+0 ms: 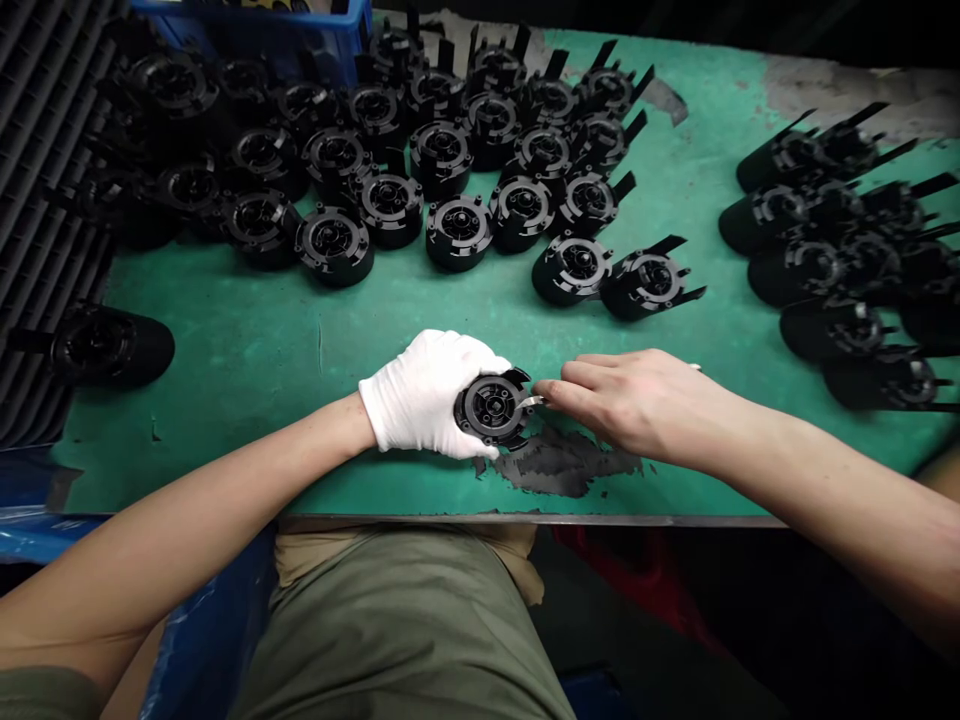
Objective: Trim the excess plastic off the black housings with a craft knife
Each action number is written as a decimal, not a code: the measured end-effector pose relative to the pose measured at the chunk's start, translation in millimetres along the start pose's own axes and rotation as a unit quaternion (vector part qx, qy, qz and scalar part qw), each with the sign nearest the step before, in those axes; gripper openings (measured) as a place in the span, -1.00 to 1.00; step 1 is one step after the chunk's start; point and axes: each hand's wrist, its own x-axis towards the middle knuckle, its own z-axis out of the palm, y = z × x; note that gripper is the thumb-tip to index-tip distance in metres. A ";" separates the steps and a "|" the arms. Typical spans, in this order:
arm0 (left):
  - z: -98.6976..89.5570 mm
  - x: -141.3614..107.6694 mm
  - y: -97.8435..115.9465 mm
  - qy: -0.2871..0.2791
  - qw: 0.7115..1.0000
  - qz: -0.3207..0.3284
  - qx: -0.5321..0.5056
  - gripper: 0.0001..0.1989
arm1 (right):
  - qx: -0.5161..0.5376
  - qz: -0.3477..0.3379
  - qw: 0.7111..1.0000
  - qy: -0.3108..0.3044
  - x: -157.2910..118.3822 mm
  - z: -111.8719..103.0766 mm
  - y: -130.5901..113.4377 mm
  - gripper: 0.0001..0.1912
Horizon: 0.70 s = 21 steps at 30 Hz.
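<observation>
My left hand point(431, 395), in a white glove, is wrapped round a round black plastic housing point(493, 408) close to the table's front edge. The housing's open face, with rings and small posts inside, is turned up towards me. From the right, my bare right hand point(626, 400) pinches a small tool with a curved metal tip point(532, 401). That tip touches or nearly touches the housing's right rim. Most of the tool is hidden inside my closed fingers, so its exact kind does not show.
Several similar black housings point(460, 232) stand in rows at the back of the green table point(390, 315). Another group point(795, 270) lies at the right, and a single housing point(112, 345) at the left. A blue crate point(330, 45) stands behind; dark ribbed matting point(45, 150) borders the left.
</observation>
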 end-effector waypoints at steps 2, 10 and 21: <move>-0.6 0.1 0.5 0.003 1.000 -0.002 -0.003 -0.27 | -0.014 0.000 1.000 0.000 2.2 -1.1 0.8 -0.68; 2.2 -0.3 -2.5 0.005 1.000 0.002 0.000 -0.23 | -0.020 -0.024 0.999 -0.027 4.3 -8.3 2.1 -0.62; 5.5 0.1 -5.8 0.022 1.000 0.002 -0.015 -0.20 | 0.047 0.013 0.999 -0.005 5.3 -1.9 24.3 -0.68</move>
